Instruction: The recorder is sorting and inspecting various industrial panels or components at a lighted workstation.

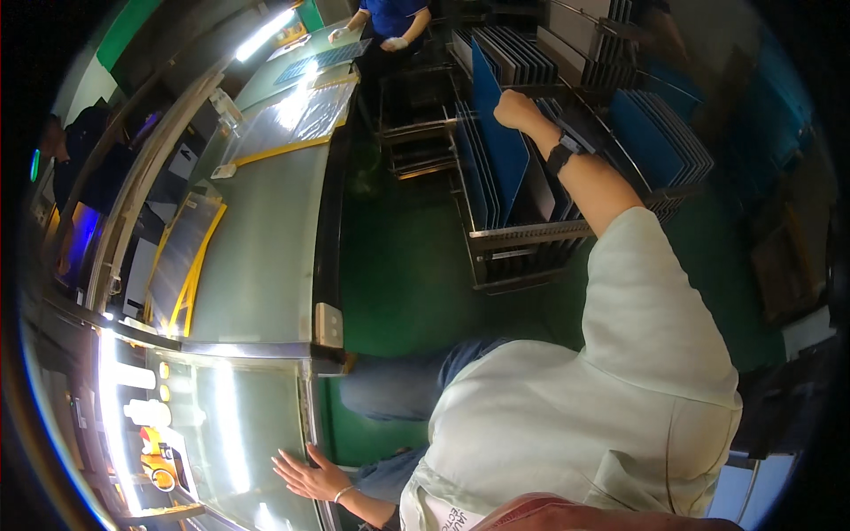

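Note:
My right hand (pixel 518 111) is closed on the upper edge of a thin blue panel (pixel 506 168). That panel stands tilted in a metal rack (pixel 531 237), among several other upright blue and grey panels (pixel 471 168). My right arm is stretched out, with a dark watch on the wrist. At the lower left, my left hand (pixel 312 478) lies flat with its fingers apart near the edge of a lit glass-topped table (pixel 274 398). Nothing is held in it.
A longer glass bench (pixel 266 265) runs beyond, bearing yellow-edged clear sheets (pixel 190 257). Bottles (pixel 146 412) and an orange tape dispenser (pixel 159 460) stand at the left. More racked panels (pixel 660 142) fill the right. Another person (pixel 396 18) works at the far bench end; a second is at the left.

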Available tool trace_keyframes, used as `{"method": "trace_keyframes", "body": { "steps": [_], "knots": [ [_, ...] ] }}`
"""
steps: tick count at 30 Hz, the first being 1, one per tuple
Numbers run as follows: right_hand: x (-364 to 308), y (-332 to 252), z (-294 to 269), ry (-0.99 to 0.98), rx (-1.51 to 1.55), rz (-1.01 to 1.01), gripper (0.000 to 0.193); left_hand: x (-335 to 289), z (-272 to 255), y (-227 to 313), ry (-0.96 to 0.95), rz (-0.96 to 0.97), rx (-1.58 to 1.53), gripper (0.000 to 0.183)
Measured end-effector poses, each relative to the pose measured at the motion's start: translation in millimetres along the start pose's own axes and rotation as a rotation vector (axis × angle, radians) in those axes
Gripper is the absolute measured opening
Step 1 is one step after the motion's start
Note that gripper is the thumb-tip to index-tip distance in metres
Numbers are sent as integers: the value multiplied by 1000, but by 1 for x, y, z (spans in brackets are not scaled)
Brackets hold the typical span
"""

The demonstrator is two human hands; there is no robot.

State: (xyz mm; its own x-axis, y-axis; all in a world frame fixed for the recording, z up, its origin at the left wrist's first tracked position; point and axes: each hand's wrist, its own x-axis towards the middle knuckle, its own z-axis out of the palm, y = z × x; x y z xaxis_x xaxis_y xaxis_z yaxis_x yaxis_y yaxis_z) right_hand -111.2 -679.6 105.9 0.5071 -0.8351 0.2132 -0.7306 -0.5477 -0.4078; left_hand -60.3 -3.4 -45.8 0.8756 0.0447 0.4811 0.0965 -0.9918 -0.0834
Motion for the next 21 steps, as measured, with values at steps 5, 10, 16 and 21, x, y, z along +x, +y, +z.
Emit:
{"method": "trace_keyframes", "body": {
  "steps": [5, 10, 16, 21],
  "knots": [
    [-2, -13, -11, -109, -61, -41, 30, 1, 5, -3, -11, -6, -16, 60],
    [-3, -15, -15, -93, -46, 1, 30, 2, 2, 0, -26, -10, -12, 61],
    [0, -16, -16, -134, -85, 4, 30, 0, 4, -4, -8, -3, -45, 61],
    [6, -1, -12, -21, -18, -21, 26, 0, 3, -2, -24, -4, -43, 60]
  ]
}}
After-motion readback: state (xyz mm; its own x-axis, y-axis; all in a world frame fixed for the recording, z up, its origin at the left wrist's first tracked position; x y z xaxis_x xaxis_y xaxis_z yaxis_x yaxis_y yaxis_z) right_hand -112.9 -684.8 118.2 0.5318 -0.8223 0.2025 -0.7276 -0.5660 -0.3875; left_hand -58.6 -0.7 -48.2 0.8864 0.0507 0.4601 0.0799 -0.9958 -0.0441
